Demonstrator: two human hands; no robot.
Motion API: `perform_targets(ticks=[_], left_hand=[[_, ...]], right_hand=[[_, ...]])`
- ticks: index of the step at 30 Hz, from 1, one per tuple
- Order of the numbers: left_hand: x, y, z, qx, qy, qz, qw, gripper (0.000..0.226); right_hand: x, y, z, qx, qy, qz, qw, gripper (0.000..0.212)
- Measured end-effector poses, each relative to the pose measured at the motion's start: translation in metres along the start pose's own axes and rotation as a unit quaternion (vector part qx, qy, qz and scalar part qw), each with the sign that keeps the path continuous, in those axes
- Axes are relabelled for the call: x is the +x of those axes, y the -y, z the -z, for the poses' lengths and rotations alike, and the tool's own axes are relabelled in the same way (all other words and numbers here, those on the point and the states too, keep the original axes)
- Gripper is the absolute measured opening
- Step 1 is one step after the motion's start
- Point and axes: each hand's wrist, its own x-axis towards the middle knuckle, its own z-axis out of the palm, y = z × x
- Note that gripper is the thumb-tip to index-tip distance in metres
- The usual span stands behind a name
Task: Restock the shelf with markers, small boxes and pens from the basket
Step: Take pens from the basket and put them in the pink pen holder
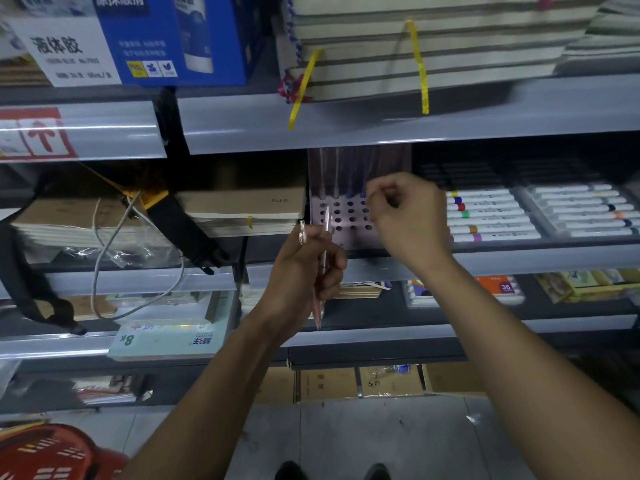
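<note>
Before the pen rack [349, 216], left hand [304, 268] gripping pens [323, 268], right hand [408, 220] just beside

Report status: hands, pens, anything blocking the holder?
Left hand grips a few clear pens, tips down. Right hand at the perforated pen holder, fingers pinched; contents unclear. Nothing blocking the open holes.

Clear pink pens [320, 271] — near-upright, bunched, just before perforated holder [346, 216].
</note>
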Motion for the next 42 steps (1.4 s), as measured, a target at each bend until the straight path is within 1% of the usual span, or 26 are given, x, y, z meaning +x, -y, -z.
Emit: perform_targets(ticks=[2,4,6,8,10,13,17,20,23,25,28,30,32,34,36,39,42], left_hand=[[0.000,-0.001,-0.003,-0.016,0.013,0.010,1.000,0.007],[0.001,0.000,-0.006,-0.019,0.014,0.010,1.000,0.017],[0.004,0.002,-0.008,-0.003,-0.003,0.009,1.000,0.026],[0.006,0.004,-0.011,0.030,-0.018,-0.002,0.999,0.028],[0.006,0.004,-0.015,0.083,-0.026,-0.030,0.996,0.029],[0.005,0.004,-0.019,0.158,-0.039,-0.064,0.985,0.031],[0.010,0.005,-0.023,0.182,-0.056,-0.077,0.979,0.034],[0.012,0.005,-0.023,0.211,-0.063,-0.092,0.971,0.034],[0.013,0.006,-0.023,0.268,-0.063,-0.114,0.954,0.035],[0.014,0.009,-0.022,0.264,-0.061,-0.109,0.956,0.034],[0.015,0.014,-0.017,0.300,-0.078,-0.109,0.945,0.034],[0.015,0.015,-0.014,0.336,-0.094,-0.115,0.930,0.035],[0.015,0.014,-0.013,0.357,-0.100,-0.112,0.922,0.035],[0.014,0.013,-0.012,0.411,-0.100,-0.116,0.899,0.035],[0.012,0.013,-0.012,0.456,-0.096,-0.121,0.876,0.035],[0.011,0.016,-0.009,0.461,-0.094,-0.134,0.872,0.031],[0.010,0.017,-0.007,0.471,-0.094,-0.141,0.866,0.031]], right_hand=[[-0.015,0.002,0.001,0.081,0.077,-0.010,0.994,0.015],[-0.027,0.006,0.004,0.147,0.134,-0.020,0.980,0.015],[-0.035,0.007,0.004,0.194,0.154,-0.038,0.968,0.011],[-0.039,0.006,0.005,0.204,0.136,-0.049,0.968,0.009],[-0.041,0.006,0.005,0.196,0.106,-0.051,0.974,0.009],[-0.043,0.010,0.008,0.194,0.087,-0.055,0.976,0.019],[-0.042,0.014,0.013,0.194,0.064,-0.085,0.975,0.019],[-0.042,0.015,0.013,0.195,0.063,-0.112,0.972,0.020],[-0.039,0.013,0.014,0.188,0.049,-0.120,0.974,0.018],[-0.034,0.013,0.016,0.188,0.043,-0.127,0.973,0.014],[-0.024,0.016,0.021,0.200,0.028,-0.127,0.971,0.019],[-0.012,0.015,0.026,0.213,0.003,-0.124,0.969,0.018],[0.000,0.012,0.030,0.181,-0.045,-0.104,0.977,0.012],[0.012,0.008,0.033,0.143,-0.090,-0.090,0.981,0.008],[0.021,0.005,0.036,0.091,-0.119,-0.084,0.985,0.015],[0.030,0.005,0.037,0.039,-0.136,-0.092,0.986,0.042],[0.036,0.007,0.033,0.008,-0.119,-0.067,0.991,0.052]])
